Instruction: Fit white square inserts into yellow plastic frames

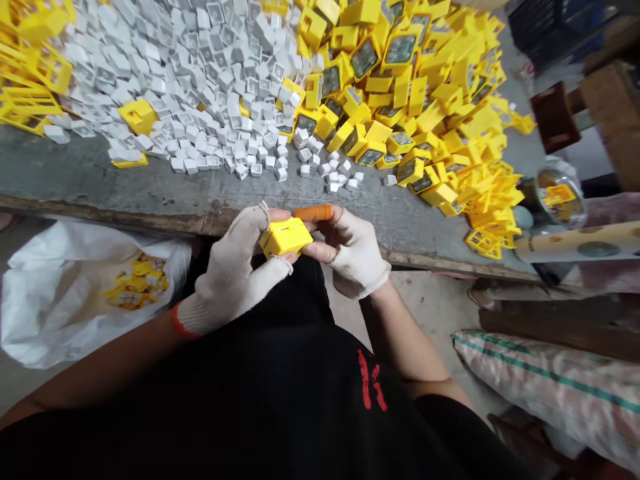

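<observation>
A small yellow plastic box (pixel 287 237) is held just off the front edge of the bench, its slotted face turned up. My left hand (pixel 235 267), in a white glove with bare fingertips, grips its left end between thumb and fingers. At the right end, the bare thumb and fingers of my right hand (pixel 353 250) close on the same box. An orange cover sits on one finger of that gloved hand. Behind the box lie a heap of small white plastic caps (pixel 220 87) and a pile of similar yellow boxes (pixel 400 93).
The grey bench (pixel 165 190) has a worn wooden front edge. Yellow lattice-like frames (pixel 30 80) lie far left, more at the right end. A white sack (pixel 45 287) holding yellow pieces stands lower left. On the right are a clear container (pixel 561 193) and a striped full sack (pixel 550 380).
</observation>
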`<state>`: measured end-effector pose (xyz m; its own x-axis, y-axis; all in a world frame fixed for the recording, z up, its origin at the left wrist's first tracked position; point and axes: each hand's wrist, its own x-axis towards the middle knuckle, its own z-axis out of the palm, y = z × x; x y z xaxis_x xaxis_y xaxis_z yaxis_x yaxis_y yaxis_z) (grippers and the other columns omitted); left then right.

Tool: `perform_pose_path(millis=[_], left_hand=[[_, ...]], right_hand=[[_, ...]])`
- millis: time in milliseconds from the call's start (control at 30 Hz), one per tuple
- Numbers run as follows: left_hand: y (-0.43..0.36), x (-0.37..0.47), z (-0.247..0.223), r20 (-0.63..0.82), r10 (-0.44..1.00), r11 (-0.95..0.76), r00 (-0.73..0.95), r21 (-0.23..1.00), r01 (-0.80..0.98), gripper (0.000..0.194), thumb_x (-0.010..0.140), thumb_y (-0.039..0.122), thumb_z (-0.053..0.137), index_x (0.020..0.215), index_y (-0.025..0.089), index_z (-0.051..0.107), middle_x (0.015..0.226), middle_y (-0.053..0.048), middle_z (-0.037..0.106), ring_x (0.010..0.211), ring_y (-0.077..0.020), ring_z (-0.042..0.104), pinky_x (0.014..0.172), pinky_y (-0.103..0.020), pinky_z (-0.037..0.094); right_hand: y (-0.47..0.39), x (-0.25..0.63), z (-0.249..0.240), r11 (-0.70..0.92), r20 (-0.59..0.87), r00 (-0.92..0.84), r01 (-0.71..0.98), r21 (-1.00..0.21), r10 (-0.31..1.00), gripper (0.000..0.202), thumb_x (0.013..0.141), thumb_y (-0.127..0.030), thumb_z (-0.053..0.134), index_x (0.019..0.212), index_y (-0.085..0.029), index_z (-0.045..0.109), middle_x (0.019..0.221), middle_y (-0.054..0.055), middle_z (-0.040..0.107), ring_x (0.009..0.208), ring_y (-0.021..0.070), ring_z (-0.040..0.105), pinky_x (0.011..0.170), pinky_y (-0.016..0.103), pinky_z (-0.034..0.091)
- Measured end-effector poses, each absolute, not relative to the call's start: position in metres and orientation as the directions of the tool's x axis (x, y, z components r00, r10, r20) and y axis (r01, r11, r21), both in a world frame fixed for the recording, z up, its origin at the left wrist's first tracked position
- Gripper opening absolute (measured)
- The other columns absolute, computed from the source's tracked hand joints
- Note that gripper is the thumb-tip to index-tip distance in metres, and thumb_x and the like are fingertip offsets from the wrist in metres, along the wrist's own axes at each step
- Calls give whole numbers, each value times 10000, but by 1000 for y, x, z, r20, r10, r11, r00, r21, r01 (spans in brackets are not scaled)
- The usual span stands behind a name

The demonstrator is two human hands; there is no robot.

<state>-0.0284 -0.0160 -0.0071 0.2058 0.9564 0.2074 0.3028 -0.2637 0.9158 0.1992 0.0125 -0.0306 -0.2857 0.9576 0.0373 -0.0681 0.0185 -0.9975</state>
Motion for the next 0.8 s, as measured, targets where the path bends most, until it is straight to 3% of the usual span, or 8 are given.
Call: perform_pose_path(millis=[233,400,467,567,667,733,800], left_hand=[[-19,-23,-1,338,910,-413,242,801,433,369,967,161,760,1328,219,708,1282,-83,835,1163,-253,822,1077,-373,666],[-13,-19,-5,236,960,-278,153,878,389,334,931,184,792,1264,197,764,1275,-94,840,1189,-289,807,1135,-420,641],[-7,-21,-11,104,974,-157,201,950,268,381,926,227,813,1305,196,780,1342,-107,835,1249,-314,802,1182,-453,626],[5,-17,-17,-40,941,84,337,989,-119,521,967,417,814,1440,207,757,1551,-144,775,1440,-381,742,1211,-500,627],[13,-2,-14,-145,916,315,374,837,-447,561,965,455,759,1457,186,736,1617,-163,745,1558,-401,671,1288,-538,584],[13,7,-5,-177,909,373,378,751,-545,598,913,370,745,1481,183,722,1574,-153,771,1555,-381,677,1329,-552,556],[8,9,6,-176,911,372,374,743,-556,627,926,332,761,1541,222,703,1568,-121,774,1542,-363,690,1323,-559,576]], right_hand=[[14,197,-26,36,58,-260,-90,-995,964,600,715,-659,1115,1110,-285,861,1063,17,807,993,228,781,954,400,693],[19,195,-35,6,43,-248,-151,-989,968,659,677,-727,1103,1052,-269,813,990,16,815,960,236,791,902,402,705],[18,197,-37,-35,13,-253,-185,-982,967,667,660,-699,1122,1049,-266,796,983,8,826,948,229,802,880,386,709],[12,198,-37,-37,4,-297,-134,-990,955,625,732,-683,1097,1092,-262,809,1029,18,839,962,228,806,901,390,706],[6,192,-23,143,129,-293,24,-990,947,577,893,-728,969,1224,-276,832,1102,40,849,997,245,803,968,435,705],[1,185,-3,325,278,-227,204,-924,933,517,1027,-695,838,1357,-298,814,1202,64,851,1103,280,805,1066,497,695],[-7,176,19,432,367,-232,406,-805,901,440,1116,-598,723,1465,-335,776,1315,73,838,1268,318,784,1176,552,664]])
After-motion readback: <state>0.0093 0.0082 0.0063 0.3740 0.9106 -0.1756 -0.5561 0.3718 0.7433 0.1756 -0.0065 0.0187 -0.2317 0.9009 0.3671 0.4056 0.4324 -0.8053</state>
